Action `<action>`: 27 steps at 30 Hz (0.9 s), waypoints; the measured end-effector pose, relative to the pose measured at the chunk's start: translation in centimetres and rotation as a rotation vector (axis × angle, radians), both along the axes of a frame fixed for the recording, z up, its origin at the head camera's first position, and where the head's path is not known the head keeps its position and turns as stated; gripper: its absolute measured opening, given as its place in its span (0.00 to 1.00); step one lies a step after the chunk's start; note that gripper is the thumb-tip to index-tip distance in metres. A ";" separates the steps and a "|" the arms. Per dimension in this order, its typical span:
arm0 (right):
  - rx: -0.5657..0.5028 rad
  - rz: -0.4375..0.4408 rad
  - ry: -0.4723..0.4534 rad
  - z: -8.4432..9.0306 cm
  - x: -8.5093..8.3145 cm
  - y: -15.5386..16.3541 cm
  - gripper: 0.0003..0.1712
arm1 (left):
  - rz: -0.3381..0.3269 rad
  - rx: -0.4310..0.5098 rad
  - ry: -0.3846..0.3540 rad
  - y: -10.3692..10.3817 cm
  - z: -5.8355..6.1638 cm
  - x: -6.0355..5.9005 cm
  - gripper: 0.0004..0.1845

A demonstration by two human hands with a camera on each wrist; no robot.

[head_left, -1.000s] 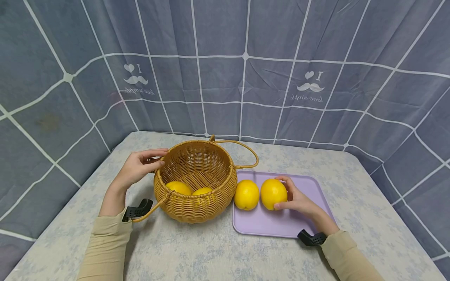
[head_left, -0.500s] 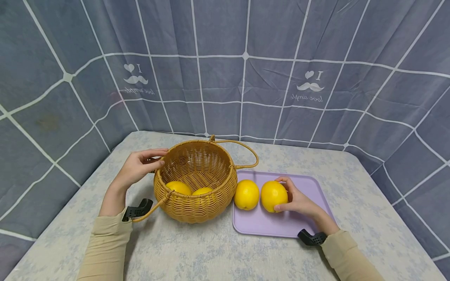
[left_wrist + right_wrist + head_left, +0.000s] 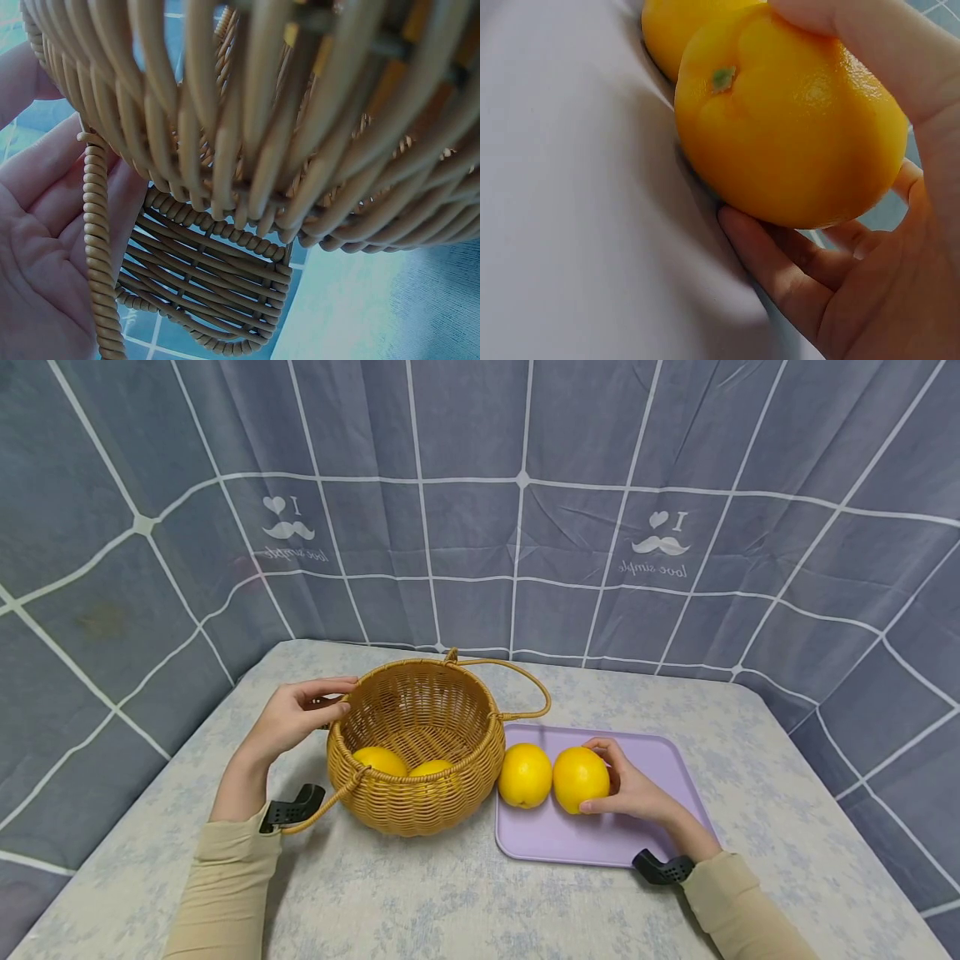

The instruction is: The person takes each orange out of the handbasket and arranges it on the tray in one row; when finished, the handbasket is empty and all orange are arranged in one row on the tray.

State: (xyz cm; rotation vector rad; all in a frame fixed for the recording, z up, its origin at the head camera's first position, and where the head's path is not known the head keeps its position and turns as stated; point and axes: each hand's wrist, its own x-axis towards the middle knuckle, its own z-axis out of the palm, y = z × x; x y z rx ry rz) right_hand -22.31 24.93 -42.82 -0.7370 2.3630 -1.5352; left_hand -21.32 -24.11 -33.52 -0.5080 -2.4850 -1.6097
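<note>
Right hand (image 3: 636, 791) curled round an orange (image 3: 580, 779) on the lilac tray (image 3: 660, 756), thumb over the top, fingers under and behind; fruit apparently touching or barely off the tray in the right wrist view, cannot tell which. Second orange (image 3: 526, 775) just beside it on the tray, touching or nearly so, close against the basket (image 3: 417, 750) wall. Left hand (image 3: 294, 718) at the basket's far-left rim, fingers relaxed and nearly straight, palm against the weave; in the left wrist view, palm (image 3: 45, 247) lying along the coiled handle (image 3: 101, 262), not clenched on it. Two oranges in basket (image 3: 380, 761), low against the near wall, partly hidden by the rim. Judged from the lie of things: roughly halfway, two fruit inside, two on the tray, one of those in hand. Unclear from the stills which way the fruit travels. Other handle loop (image 3: 517, 689) folded back behind the rim, above the tray's far corner; basket mouth otherwise unobstructed. Neighbouring orange crowding the gripped one on the basket side. Table (image 3: 480, 893) under pale floral cloth, grey checked curtain (image 3: 480, 510) closing three sides.
</note>
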 end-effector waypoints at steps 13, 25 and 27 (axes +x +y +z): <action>0.058 -0.001 0.051 -0.1 -0.1 0.1 0.46 | -0.001 0.001 -0.001 -0.1 -0.1 -0.1 0.18; 0.074 0.023 0.059 0.0 0.0 0.1 0.50 | 0.003 0.006 -0.008 0.0 0.0 -0.1 0.18; 0.080 0.020 0.063 0.0 0.0 0.1 0.50 | 0.002 0.007 -0.008 0.0 0.0 -0.1 0.19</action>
